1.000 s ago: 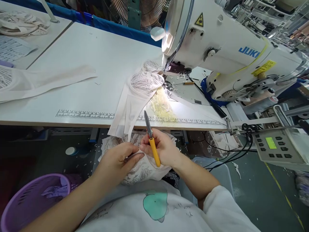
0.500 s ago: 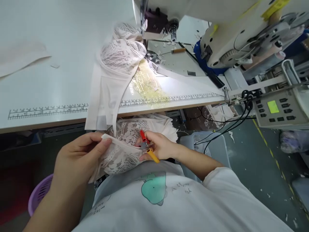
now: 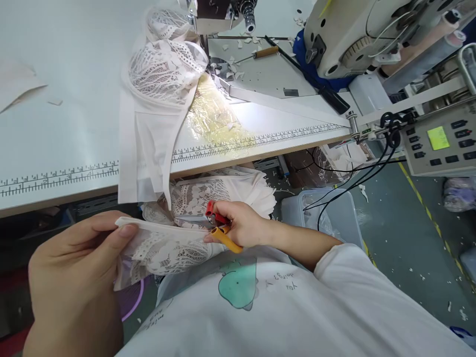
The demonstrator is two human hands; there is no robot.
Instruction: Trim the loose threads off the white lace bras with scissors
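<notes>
My left hand (image 3: 80, 267) pinches the end of a white edge band on a lace bra (image 3: 171, 253), which stretches across my lap. In my right hand (image 3: 247, 225) is a pair of scissors (image 3: 226, 240) with one red and one orange handle. Their blades point left, lying along the band's upper side. Whether the blades touch the cloth I cannot tell. Behind them, more white lace pieces (image 3: 203, 196) lie below the table edge. Another white lace bra (image 3: 159, 74) rests on the table by the sewing machine, its straps hanging over the front edge.
The sewing machine (image 3: 334, 39) stands at the back right, with a control panel (image 3: 442, 144) beside it. A printed ruler (image 3: 275, 140) runs along the table's front. Fabric scraps and a wooden-handled tool (image 3: 266, 52) lie near the needle. Below are a clear plastic bin (image 3: 349, 218) and a purple basket (image 3: 136, 302).
My left hand has moved left and closer, drawing the band out longer. The scissors have turned so their blades show, pointing left. The view has shifted slightly.
</notes>
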